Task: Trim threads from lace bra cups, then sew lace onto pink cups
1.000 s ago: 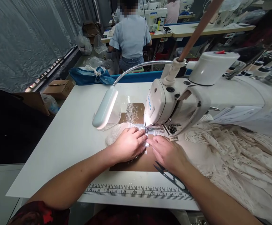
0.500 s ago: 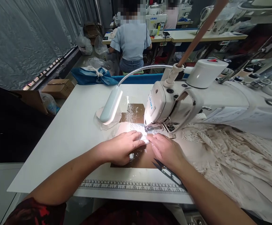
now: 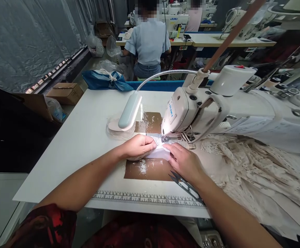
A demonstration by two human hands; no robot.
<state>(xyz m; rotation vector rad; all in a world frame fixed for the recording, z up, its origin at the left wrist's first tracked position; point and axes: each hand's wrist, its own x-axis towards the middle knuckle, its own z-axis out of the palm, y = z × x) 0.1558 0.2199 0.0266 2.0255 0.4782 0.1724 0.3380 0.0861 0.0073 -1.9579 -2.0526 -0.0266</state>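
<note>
A piece of white lace fabric [image 3: 157, 153] lies under the needle end of the white sewing machine [image 3: 176, 112], brightly lit. My left hand [image 3: 139, 146] is closed on the fabric's left part, its fingers curled and the thumb forward. On the other side, my right hand [image 3: 185, 160] pinches the fabric's edge just in front of the presser foot. The presser foot and needle are small and partly lost in glare. Dark thread snips [image 3: 187, 187] lie beside my right wrist, partly under the forearm.
A lamp [image 3: 130, 111] on a bent metal neck hangs over the table, above round pale pieces [image 3: 115, 124]. Brown glossy sheeting [image 3: 145, 170] covers part of the tabletop. A ruler strip [image 3: 147, 199] runs along the front. Beige lace cloth [image 3: 253, 172] is heaped right. A person [image 3: 148, 44] sits ahead.
My left hand has gone from lying flat on the fabric to gripping it, moving slightly away from me. More white fabric shows between the hands. My right hand has shifted little.
</note>
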